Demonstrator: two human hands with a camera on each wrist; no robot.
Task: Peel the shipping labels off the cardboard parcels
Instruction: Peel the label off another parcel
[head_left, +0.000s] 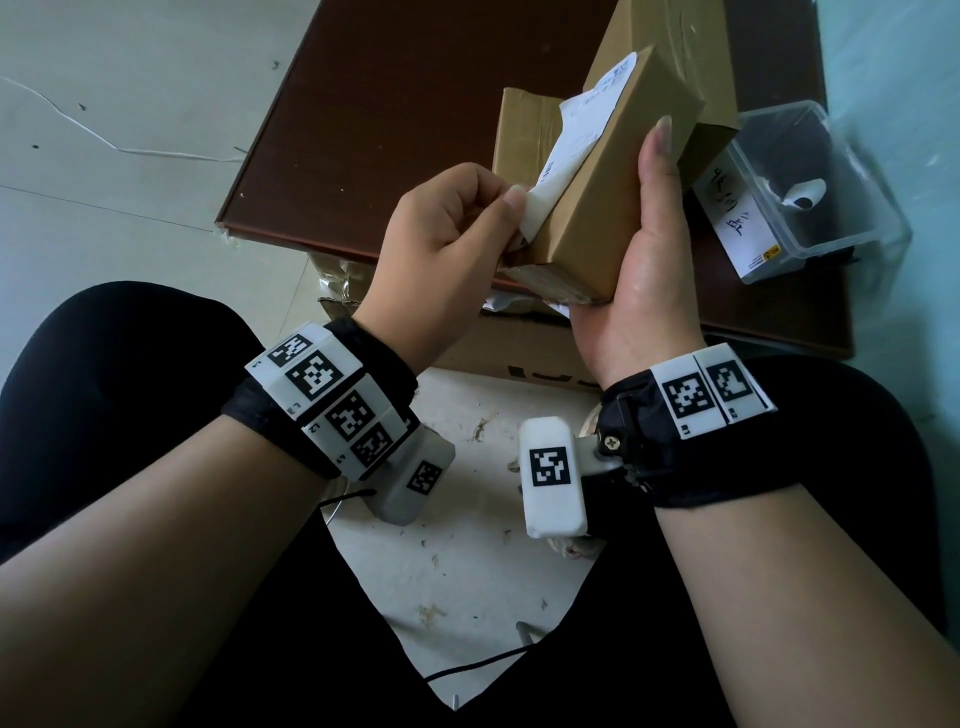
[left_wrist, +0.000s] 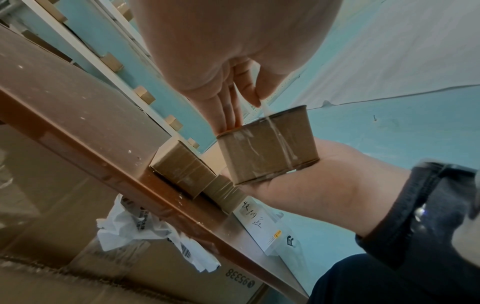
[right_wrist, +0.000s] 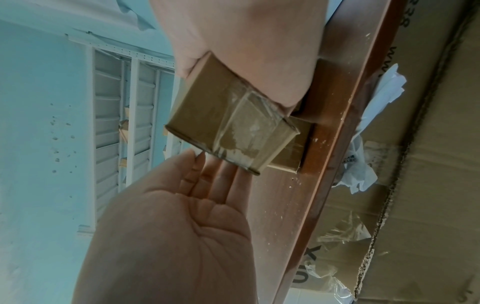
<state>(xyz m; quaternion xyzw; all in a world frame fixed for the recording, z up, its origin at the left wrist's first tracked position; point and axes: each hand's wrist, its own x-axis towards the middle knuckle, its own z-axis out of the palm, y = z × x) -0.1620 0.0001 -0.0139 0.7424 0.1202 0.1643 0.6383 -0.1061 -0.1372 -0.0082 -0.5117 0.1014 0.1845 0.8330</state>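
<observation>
My right hand (head_left: 639, 270) grips a small brown cardboard parcel (head_left: 613, 187) above the table's near edge, palm under it and thumb along its right side. A white shipping label (head_left: 571, 140) is partly lifted from the parcel's left face. My left hand (head_left: 511, 200) pinches the label's loose lower end between thumb and forefinger. The left wrist view shows the parcel's taped end (left_wrist: 267, 148) resting on the right hand (left_wrist: 311, 185), with the left hand (left_wrist: 233, 102) at its top edge. In the right wrist view the parcel (right_wrist: 228, 123) sits between right hand (right_wrist: 246, 51) and left hand (right_wrist: 182, 205).
Two more cardboard parcels (head_left: 524, 130) (head_left: 675, 41) stand on the dark brown table (head_left: 389, 104) behind the held one. A clear plastic tub (head_left: 815, 192) with a handwritten label is at the right. Crumpled white labels (left_wrist: 124, 228) lie in a large cardboard box (head_left: 519, 353) under the table edge.
</observation>
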